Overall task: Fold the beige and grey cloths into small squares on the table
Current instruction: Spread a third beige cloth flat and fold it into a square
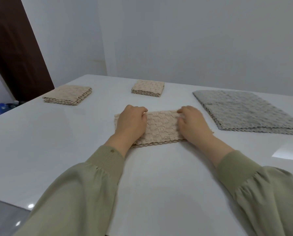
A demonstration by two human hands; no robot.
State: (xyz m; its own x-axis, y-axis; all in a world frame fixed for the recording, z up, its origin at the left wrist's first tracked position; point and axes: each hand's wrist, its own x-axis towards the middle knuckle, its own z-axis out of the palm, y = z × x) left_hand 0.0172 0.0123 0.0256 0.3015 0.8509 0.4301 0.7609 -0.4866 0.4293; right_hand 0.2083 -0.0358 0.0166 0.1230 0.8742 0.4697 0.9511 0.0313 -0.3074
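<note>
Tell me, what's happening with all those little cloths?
A person is folding cloths on a white table. The left hand and right hand grip a beige cloth, now a long strip, fingers curled at its far edge. A beige pile sits back left and a small beige square sits mid-back. The grey cloths lie flat on the right, not yet folded small.

Soft, even light is cast over the glossy white table [65,142], where only faint shadows are left. A bright glare patch [288,153] is seen at its right edge. The fingers [184,110] of the right hand [193,128] are smeared by motion. Straight lines are bent near the frame's borders.
</note>
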